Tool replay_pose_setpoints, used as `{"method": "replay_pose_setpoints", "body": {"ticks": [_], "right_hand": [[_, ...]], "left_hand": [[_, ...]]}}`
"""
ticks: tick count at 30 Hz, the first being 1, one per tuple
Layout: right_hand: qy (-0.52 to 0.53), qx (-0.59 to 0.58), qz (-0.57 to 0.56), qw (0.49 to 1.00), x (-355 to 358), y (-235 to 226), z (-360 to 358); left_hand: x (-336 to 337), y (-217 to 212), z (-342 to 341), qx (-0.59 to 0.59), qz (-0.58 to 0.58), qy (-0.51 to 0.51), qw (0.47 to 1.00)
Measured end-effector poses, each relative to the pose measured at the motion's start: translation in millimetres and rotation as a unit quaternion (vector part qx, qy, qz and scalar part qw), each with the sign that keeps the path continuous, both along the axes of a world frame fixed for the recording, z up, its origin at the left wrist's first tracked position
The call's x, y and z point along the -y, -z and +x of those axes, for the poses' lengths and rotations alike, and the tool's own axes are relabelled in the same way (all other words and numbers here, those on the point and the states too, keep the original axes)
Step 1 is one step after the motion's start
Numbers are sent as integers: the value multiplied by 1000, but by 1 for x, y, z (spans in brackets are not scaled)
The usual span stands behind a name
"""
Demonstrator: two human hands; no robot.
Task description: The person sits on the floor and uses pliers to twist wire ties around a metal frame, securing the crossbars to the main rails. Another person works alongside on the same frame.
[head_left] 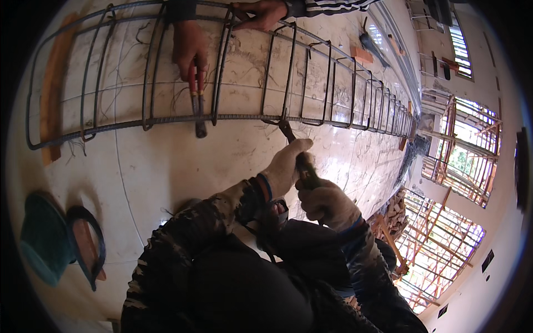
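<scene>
A long rebar cage [239, 116] of lengthwise bars and square stirrups crosses in front of me. Dark pincers [305, 164] slant up to its near bar, their jaws at the foot of a stirrup. In a white glove, my left hand [282, 167] closes round the pincers below the jaws, thumb along the tool. My right hand [329, 204], also gloved, is wrapped round the handle ends. Any wire in the jaws is too small to make out. Across the cage, a co-worker's hand [190, 47] holds red-handled pliers [197, 94] over the near bar; their other hand [262, 14] touches the far bar.
Wooden blocks [55, 91] lie under the cage's left end. A green hat [44, 238] and a dark oval-rimmed object [86, 244] are at lower left. Wire scraps litter the pale floor [183, 161]. Far right, scaffolding [458, 144] shows through window openings; broken rubble [395, 213] lies below.
</scene>
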State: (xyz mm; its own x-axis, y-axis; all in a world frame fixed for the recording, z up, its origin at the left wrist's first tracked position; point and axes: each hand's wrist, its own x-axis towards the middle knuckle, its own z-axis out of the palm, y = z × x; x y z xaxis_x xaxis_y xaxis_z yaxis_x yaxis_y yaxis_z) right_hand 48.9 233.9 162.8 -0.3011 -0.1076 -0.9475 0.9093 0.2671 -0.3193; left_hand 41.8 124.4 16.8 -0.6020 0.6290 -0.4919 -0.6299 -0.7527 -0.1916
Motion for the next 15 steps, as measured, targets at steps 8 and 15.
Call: {"method": "replay_pose_setpoints", "body": {"ticks": [8,15], "right_hand": [[120,46,-88,988,-1,-6,13],[-203,-78,150,965,36,-26,5]], "left_hand": [[3,-10,-10,18,88,-60,994],[-8,7,-4,39,59,-58,996]]}}
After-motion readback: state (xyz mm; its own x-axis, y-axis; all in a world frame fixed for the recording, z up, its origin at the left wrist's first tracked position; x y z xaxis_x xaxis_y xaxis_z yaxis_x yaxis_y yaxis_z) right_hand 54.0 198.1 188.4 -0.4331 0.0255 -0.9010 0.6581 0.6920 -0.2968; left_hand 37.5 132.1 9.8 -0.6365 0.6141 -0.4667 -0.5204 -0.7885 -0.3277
